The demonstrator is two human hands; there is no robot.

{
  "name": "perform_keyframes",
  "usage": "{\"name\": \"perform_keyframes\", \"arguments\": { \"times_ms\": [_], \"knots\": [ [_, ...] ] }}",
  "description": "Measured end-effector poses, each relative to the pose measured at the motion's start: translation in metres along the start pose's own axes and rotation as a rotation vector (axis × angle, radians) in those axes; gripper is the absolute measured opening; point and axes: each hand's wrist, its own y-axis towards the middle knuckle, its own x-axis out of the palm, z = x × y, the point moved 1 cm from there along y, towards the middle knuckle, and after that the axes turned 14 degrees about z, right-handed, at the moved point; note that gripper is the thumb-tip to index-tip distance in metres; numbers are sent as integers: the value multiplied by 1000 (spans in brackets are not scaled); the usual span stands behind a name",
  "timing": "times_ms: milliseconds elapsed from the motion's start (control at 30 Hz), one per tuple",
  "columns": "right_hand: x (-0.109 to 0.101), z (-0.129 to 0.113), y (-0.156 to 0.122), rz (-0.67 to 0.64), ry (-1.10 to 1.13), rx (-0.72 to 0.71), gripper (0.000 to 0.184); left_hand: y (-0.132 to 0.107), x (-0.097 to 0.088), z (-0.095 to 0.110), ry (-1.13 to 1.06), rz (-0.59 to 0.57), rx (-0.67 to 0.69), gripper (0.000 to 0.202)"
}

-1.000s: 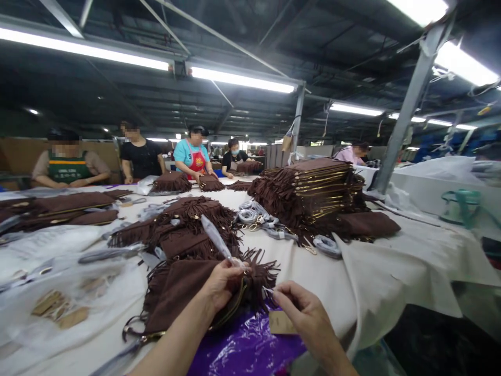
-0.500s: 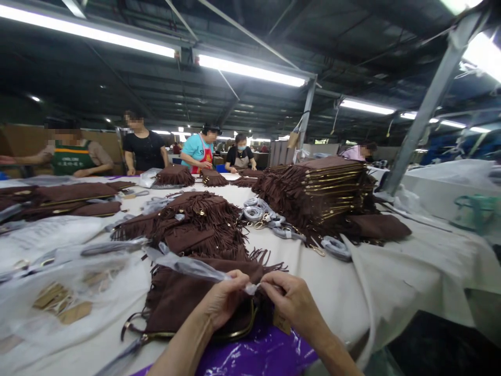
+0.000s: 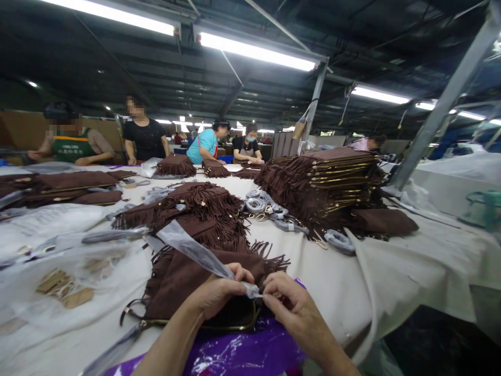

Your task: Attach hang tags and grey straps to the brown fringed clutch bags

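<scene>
A brown suede fringed bag (image 3: 183,284) lies in front of me on the white-covered table (image 3: 344,292), its zip edge towards me. My left hand (image 3: 219,292) rests on the bag and pinches a long clear plastic sleeve (image 3: 195,250) that slants up to the left. My right hand (image 3: 291,308) is closed in a pinch at the sleeve's lower end, fingertips meeting those of the left hand. Purple plastic (image 3: 242,352) lies under the bag at the table's near edge.
A heap of fringed bags (image 3: 203,209) lies just behind, and a tall stack of them (image 3: 332,180) stands to the right. Wrapped straps (image 3: 270,211) lie between. Clear bags of card tags (image 3: 62,290) are at the left. Several people work at the far side.
My right hand has come up from the tan card tag to meet the left hand at the plastic sleeve. The sleeve has swung from upright to slanting left. The view tilted slightly.
</scene>
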Motion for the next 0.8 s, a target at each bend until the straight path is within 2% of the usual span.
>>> {"name": "perform_keyframes", "arguments": {
  "times_ms": [67, 167, 233, 267, 333, 367, 433, 467, 533, 600, 667, 800],
  "knots": [
    [8, 2, -8, -57, 18, 12, 13, -7, -8, 6, 99, -3, -25, 25],
    [16, 7, -19, -82, 22, 10, 15, -31, -20, 26, 520, 52, -141, 27],
    [19, 13, -25, -77, 54, -29, 15, -52, -19, 44, 757, 0, -218, 32],
    [20, 16, -27, -73, 65, -59, 15, -62, -14, 52, 798, -51, -219, 36],
    [21, 21, -32, -71, 65, -122, 15, -72, 6, 63, 795, -92, -69, 38],
    [21, 23, -34, -73, 63, -150, 14, -72, 17, 64, 819, -49, 72, 36],
    [22, 24, -36, -76, 65, -194, 15, -62, 38, 55, 1022, 112, 320, 25],
    [22, 24, -37, -78, 67, -208, 16, -54, 45, 46, 1174, 188, 378, 20],
    [22, 23, -37, -82, 68, -219, 20, -35, 50, 25, 1403, 243, 378, 15],
    [21, 22, -38, -83, 57, -203, 22, -19, 46, 8, 1425, 214, 334, 15],
    [20, 21, -38, -82, 30, -170, 21, -11, 36, 0, 1339, 178, 295, 14],
    [19, 23, -37, -86, -20, -125, 19, -10, 21, 6, 1258, 104, 225, 9]
  ]
}}
